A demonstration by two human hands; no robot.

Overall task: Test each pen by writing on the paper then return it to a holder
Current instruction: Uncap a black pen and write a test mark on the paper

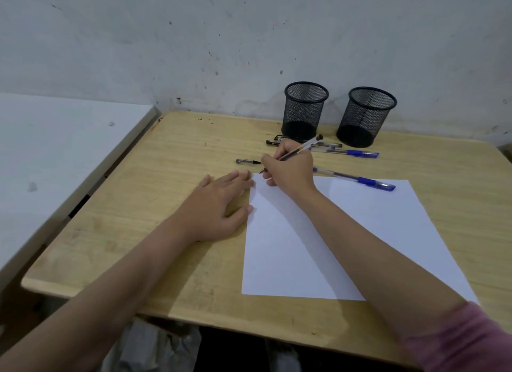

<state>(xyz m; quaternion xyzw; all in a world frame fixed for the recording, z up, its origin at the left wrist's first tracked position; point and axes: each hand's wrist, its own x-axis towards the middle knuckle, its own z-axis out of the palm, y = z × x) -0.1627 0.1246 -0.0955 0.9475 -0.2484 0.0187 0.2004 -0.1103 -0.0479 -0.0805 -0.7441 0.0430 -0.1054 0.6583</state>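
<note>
The paper [332,241] lies on the table [166,205], and everything else is placed from it. Just left of its far left corner the left hand [219,202] rests flat with straight fingers; the fingertips and thumb touch the sheet's left edge. If this hand lifts or slides, the sheet may move under the stroke.

Over that same far corner the right hand [291,169] pinches a black pen [297,151], whose tip sits at the very edge of the sheet. So close to the corner, the tip could run off and mark the wood.

On the far right part of the sheet lies a blue pen [357,179]. A cap [247,161] lies just beyond the far left corner. Farther off lie more pens [346,151], and a sweeping wrist could roll them. Behind them stand two holders [304,109], both seemingly empty and light, so a careless drop may tip one.
</note>
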